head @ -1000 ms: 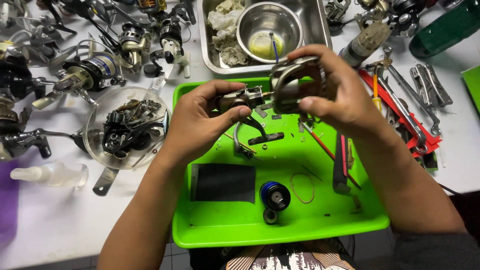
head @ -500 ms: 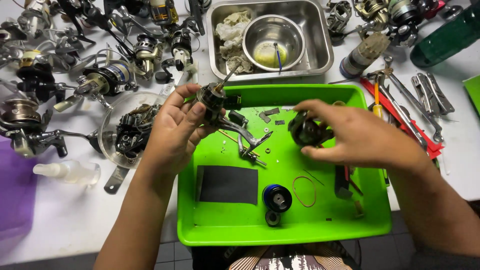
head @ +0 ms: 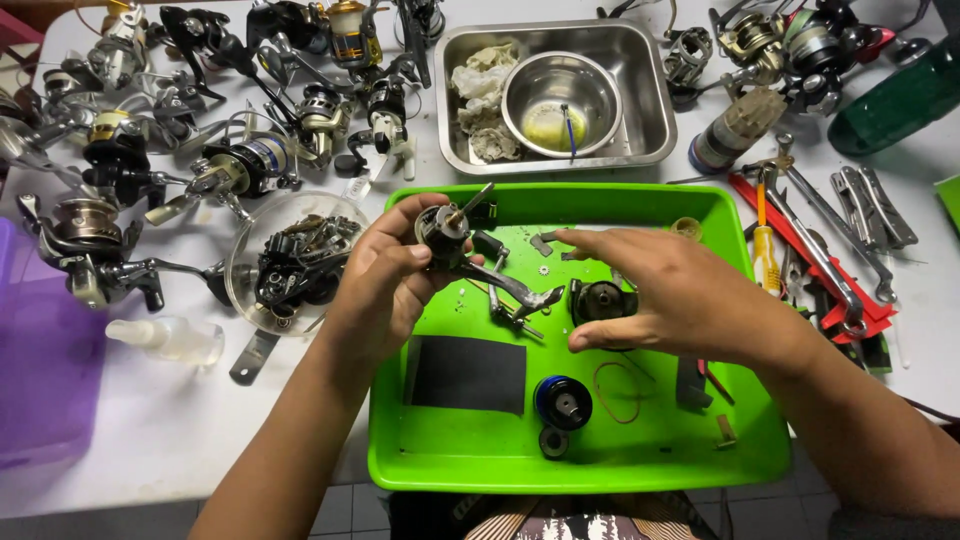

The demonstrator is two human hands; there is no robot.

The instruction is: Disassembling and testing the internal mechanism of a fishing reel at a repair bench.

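Note:
My left hand point(head: 385, 285) grips a small dark fishing reel body point(head: 443, 232), with its shaft pointing up and a metal arm point(head: 515, 295) hanging from it, over the bright green tray point(head: 560, 192). My right hand point(head: 680, 300) hovers low over the tray's middle with its fingers spread. A black round rotor part point(head: 600, 300) lies on the tray between its thumb and fingers. A black mat point(head: 465, 373), a blue spool point(head: 563, 402) and a red rubber band point(head: 617, 390) also lie in the tray.
A steel pan point(head: 655, 110) holding a bowl point(head: 560, 100) and rags stands behind the tray. Left of it are several reels point(head: 240, 160), a clear bowl of parts point(head: 295, 260), a squeeze bottle point(head: 165, 338) and a purple box point(head: 40, 370). Hand tools point(head: 830, 260) lie on the right.
My hands pulled the rotor part off the reel body. My right hand carried it down and right onto the tray and spread its fingers, while my left hand kept the body.

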